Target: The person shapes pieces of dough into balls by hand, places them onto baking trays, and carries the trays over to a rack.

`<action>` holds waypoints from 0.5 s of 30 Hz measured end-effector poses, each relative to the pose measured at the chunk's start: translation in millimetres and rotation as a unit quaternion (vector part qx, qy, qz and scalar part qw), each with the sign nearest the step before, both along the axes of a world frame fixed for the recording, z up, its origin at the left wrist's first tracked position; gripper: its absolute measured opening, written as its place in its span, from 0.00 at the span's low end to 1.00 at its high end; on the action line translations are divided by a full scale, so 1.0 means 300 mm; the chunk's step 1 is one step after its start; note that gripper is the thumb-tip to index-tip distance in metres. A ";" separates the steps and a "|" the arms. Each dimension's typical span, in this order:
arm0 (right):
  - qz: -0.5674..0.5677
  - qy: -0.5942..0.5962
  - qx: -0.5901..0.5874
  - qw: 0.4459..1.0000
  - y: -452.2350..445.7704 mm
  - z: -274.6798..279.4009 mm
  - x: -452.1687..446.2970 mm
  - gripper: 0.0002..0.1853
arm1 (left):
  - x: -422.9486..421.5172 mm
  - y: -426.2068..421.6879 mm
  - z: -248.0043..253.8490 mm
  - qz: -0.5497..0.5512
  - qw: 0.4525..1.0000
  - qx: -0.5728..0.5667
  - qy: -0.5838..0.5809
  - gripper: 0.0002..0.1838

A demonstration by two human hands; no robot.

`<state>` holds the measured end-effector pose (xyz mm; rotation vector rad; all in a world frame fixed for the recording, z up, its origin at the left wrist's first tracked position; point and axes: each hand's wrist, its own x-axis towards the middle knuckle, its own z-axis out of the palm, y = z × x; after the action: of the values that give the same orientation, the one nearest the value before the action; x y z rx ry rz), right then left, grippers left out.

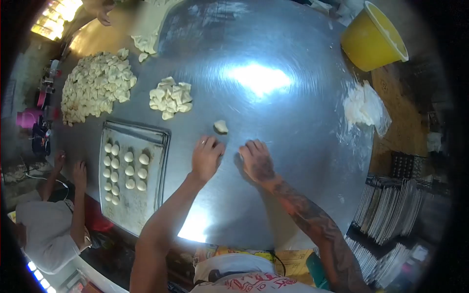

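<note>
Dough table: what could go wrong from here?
Dough balls crowded in the tray's two left columns might stick together. Pieces in the small dough pile overlap, so they may fuse. The lone dough piece just beyond the left hand could get knocked.

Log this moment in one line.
left hand: palm down, underside hidden; right hand: palm down, underside hidden; lone dough piece: beyond left hand; tray: holds dough balls

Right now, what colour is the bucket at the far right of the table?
The bucket is yellow, seen in the head view.
</note>
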<state>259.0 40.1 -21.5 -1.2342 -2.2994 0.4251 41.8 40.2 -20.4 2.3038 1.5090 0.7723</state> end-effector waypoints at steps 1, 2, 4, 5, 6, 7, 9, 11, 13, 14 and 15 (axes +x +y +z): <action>0.000 0.001 0.004 1.000 -0.028 0.000 -0.026 0.09 | 0.043 -0.004 0.002 0.007 1.000 -0.016 0.001 0.08; -0.002 -0.002 -0.007 1.000 -0.081 -0.005 -0.024 0.09 | 0.060 -0.041 0.008 0.015 0.999 -0.029 0.000 0.08; 0.030 0.043 -0.032 0.998 -0.085 0.023 -0.031 0.11 | 0.044 -0.061 0.038 0.017 0.999 -0.005 -0.044 0.08; 0.027 0.037 -0.030 0.998 -0.114 0.055 -0.020 0.11 | 0.035 -0.084 0.054 0.016 0.996 0.011 -0.088 0.09; -0.067 0.081 0.011 0.994 -0.129 0.087 0.001 0.15 | 0.014 -0.098 0.066 0.014 0.995 0.018 -0.095 0.09; -0.156 0.124 0.052 0.979 -0.145 0.131 0.022 0.18 | -0.008 -0.113 0.139 0.100 0.989 0.006 -0.106 0.11; -0.211 0.198 -0.112 0.951 -0.196 0.197 0.056 0.29 | -0.059 -0.171 0.185 0.166 0.985 -0.015 -0.050 0.15; -0.129 0.066 -0.135 0.980 -0.264 0.188 0.028 0.30 | -0.084 -0.235 0.085 0.007 0.990 -0.072 -0.118 0.14; -0.085 0.024 -0.166 0.982 -0.278 0.123 0.035 0.28 | -0.103 -0.316 0.056 -0.004 0.972 -0.121 -0.204 0.13; -0.055 -0.025 -0.198 0.978 -0.301 0.091 -0.023 0.25 | -0.127 -0.369 0.086 0.001 0.965 -0.161 -0.207 0.14; -0.041 -0.016 -0.205 0.978 -0.350 0.097 -0.124 0.25 | -0.183 -0.428 0.121 0.005 0.956 -0.203 -0.213 0.15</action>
<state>222.0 -64.8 7.5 -1.5297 -2.2453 0.8897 -13.0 -88.3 16.0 1.7007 1.3299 0.8078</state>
